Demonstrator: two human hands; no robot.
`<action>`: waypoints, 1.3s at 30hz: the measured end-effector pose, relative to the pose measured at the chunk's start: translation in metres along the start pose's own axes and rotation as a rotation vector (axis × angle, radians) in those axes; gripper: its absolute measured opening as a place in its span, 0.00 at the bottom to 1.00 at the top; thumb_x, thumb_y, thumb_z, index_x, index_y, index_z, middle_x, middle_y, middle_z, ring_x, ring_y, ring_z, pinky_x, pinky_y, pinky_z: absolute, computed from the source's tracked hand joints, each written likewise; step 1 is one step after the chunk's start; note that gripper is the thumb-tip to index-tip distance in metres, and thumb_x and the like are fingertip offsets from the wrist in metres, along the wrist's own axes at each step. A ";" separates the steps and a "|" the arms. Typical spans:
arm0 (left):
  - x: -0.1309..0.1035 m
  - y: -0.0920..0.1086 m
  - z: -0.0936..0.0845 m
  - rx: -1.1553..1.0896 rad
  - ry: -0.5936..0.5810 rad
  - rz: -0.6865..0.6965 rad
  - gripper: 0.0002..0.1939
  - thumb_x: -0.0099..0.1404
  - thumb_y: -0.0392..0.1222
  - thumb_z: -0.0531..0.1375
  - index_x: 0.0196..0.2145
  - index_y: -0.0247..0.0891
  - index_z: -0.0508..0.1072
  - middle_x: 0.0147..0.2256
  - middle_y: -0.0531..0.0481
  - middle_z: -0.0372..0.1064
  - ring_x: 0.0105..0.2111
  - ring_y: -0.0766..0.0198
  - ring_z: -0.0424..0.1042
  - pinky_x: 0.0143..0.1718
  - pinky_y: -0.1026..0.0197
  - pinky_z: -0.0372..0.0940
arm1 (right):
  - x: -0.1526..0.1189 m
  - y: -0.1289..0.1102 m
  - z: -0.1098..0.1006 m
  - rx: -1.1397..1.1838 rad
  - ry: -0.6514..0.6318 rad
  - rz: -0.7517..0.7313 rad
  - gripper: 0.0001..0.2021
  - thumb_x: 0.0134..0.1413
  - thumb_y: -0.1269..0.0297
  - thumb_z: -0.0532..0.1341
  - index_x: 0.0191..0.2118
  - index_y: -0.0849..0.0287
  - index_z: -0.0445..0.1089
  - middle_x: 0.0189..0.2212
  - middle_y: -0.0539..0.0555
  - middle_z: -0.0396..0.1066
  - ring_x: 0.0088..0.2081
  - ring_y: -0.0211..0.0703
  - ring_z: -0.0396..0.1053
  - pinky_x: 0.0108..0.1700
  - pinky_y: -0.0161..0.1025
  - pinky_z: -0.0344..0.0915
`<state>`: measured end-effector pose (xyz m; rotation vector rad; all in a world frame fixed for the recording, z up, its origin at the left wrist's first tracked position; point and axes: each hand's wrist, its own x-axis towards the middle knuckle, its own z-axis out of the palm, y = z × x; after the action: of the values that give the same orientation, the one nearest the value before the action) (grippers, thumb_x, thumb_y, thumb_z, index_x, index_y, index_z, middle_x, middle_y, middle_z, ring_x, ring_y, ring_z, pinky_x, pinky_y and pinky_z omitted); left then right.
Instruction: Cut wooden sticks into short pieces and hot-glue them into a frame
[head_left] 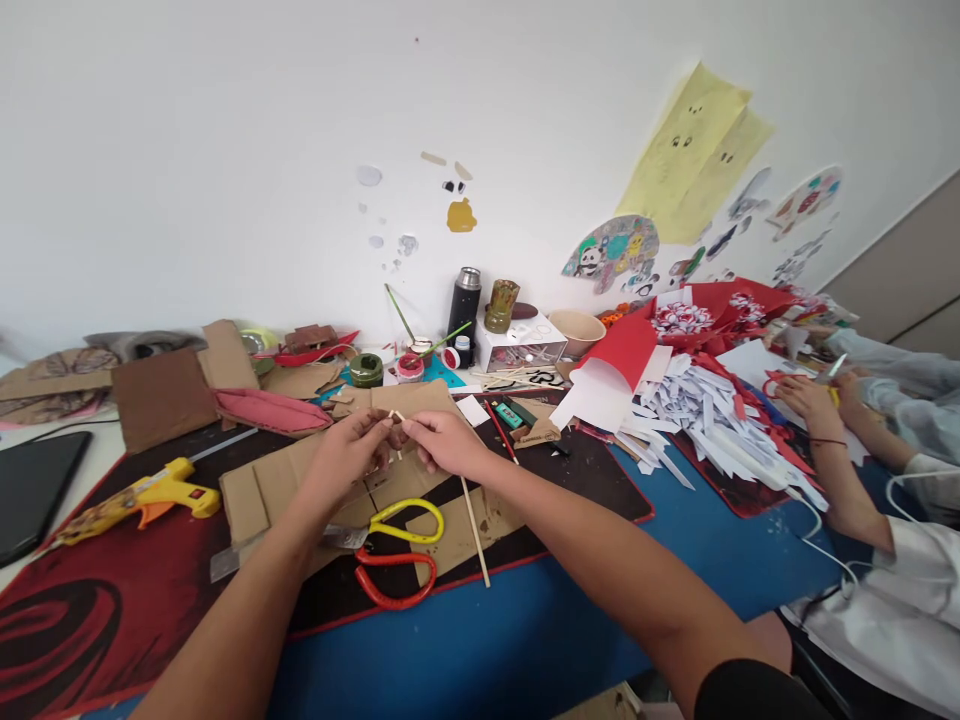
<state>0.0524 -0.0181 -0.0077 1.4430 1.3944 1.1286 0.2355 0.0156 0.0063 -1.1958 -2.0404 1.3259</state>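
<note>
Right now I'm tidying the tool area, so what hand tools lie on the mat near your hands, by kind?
Scissors: 2, yellow-handled and red-handled
Glue gun: 1, yellow
Loose thin stick lying on the mat: 1
Total: 4
The left hand and right hand pinch another short stick between them.

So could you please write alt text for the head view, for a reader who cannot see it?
Left hand and right hand pinch a thin wooden stick between them above cardboard pieces. Scissors and a yellow glue gun lie nearby; another person's hand works at right.
</note>
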 end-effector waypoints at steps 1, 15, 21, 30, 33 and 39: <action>0.000 0.000 0.001 -0.044 0.005 -0.007 0.22 0.63 0.63 0.61 0.35 0.40 0.73 0.30 0.47 0.79 0.19 0.63 0.71 0.21 0.61 0.63 | 0.000 0.000 -0.001 0.024 0.003 -0.001 0.17 0.78 0.58 0.54 0.35 0.58 0.68 0.19 0.43 0.65 0.18 0.33 0.64 0.24 0.29 0.58; 0.003 0.003 -0.013 -0.419 0.326 -0.057 0.20 0.57 0.55 0.71 0.38 0.38 0.74 0.33 0.47 0.81 0.26 0.63 0.75 0.27 0.63 0.65 | 0.015 -0.008 0.001 0.390 -0.011 -0.095 0.14 0.76 0.58 0.59 0.40 0.59 0.76 0.15 0.41 0.60 0.17 0.34 0.60 0.24 0.31 0.58; -0.001 0.011 -0.009 -0.140 0.228 0.013 0.19 0.60 0.56 0.69 0.40 0.39 0.77 0.26 0.53 0.73 0.22 0.66 0.66 0.23 0.63 0.60 | 0.014 0.018 0.004 0.347 -0.007 -0.072 0.14 0.76 0.57 0.60 0.42 0.61 0.77 0.16 0.41 0.60 0.17 0.34 0.60 0.24 0.32 0.57; -0.005 0.012 -0.003 0.157 0.224 0.005 0.14 0.61 0.53 0.66 0.39 0.41 0.77 0.28 0.50 0.79 0.23 0.63 0.71 0.26 0.61 0.67 | 0.008 0.025 -0.005 0.276 -0.018 -0.126 0.16 0.77 0.55 0.59 0.44 0.60 0.79 0.17 0.42 0.62 0.18 0.35 0.64 0.24 0.32 0.60; -0.007 0.012 -0.002 0.174 0.219 0.046 0.13 0.63 0.53 0.66 0.39 0.42 0.77 0.29 0.50 0.78 0.24 0.63 0.72 0.26 0.62 0.66 | 0.006 0.023 -0.008 0.290 0.001 -0.134 0.16 0.76 0.55 0.59 0.43 0.60 0.79 0.17 0.43 0.63 0.18 0.35 0.64 0.25 0.32 0.60; -0.009 0.012 0.001 0.235 0.238 0.094 0.12 0.65 0.52 0.65 0.40 0.42 0.77 0.26 0.52 0.76 0.23 0.62 0.72 0.26 0.62 0.66 | 0.003 0.019 -0.009 0.267 -0.025 -0.153 0.16 0.76 0.54 0.59 0.43 0.60 0.80 0.17 0.43 0.63 0.19 0.35 0.64 0.27 0.33 0.59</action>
<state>0.0563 -0.0276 0.0029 1.5927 1.6860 1.2616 0.2485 0.0254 -0.0070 -0.8921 -1.8582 1.4872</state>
